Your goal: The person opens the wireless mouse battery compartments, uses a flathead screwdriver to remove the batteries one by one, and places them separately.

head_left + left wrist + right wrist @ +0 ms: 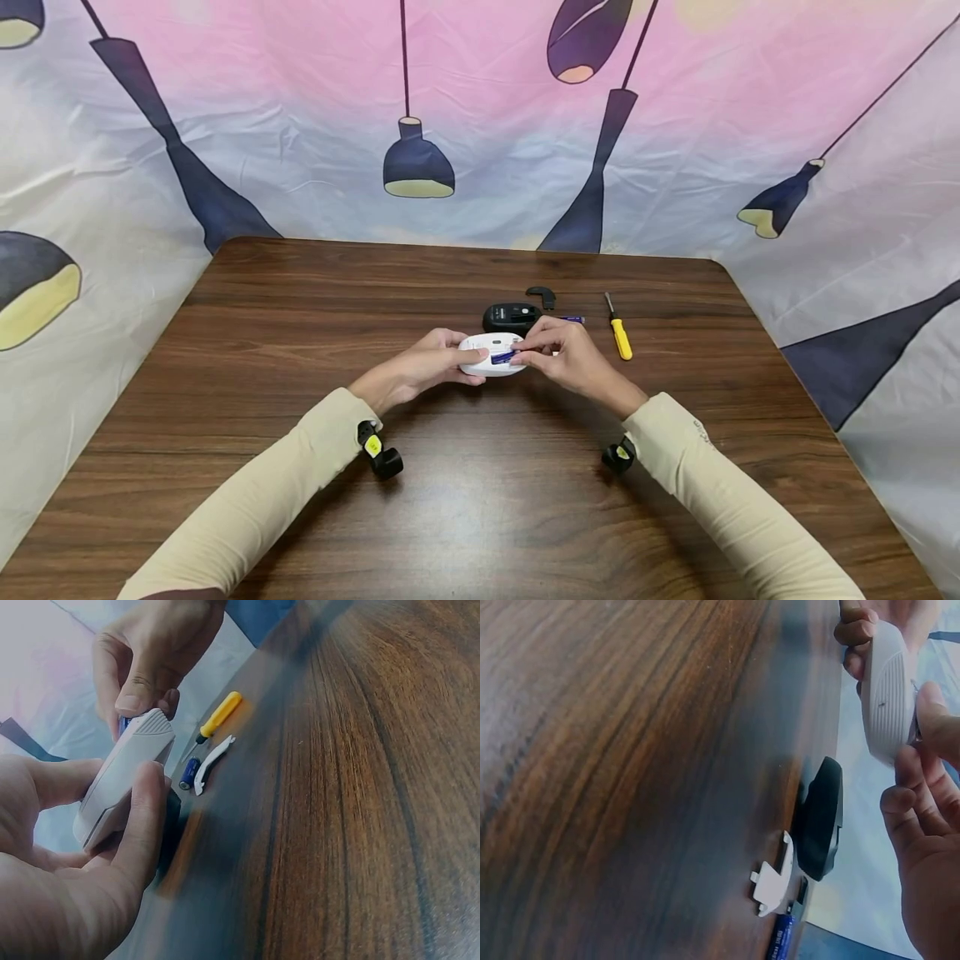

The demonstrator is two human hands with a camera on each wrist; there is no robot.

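Observation:
My left hand (431, 362) grips a white computer mouse (477, 342) above the table, its underside turned up. The thumb lies on the underside and the other fingers support the mouse from below. A blue battery (501, 358) shows at the open battery slot. My right hand (570, 357) pinches that battery at the mouse's right end with thumb and fingertips. In the left wrist view only a bit of the blue battery (124, 721) shows beneath the right thumb; the mouse body hides the rest. The right wrist view shows the ribbed side of the white mouse (889, 694).
Behind the hands a black mouse (510, 316) lies underside up, with a black cover (547, 297) beyond it. A white battery cover (772, 886) and another blue battery (781, 936) lie to its right. Farther right is a yellow-handled screwdriver (620, 337). A printed cloth hangs behind the table.

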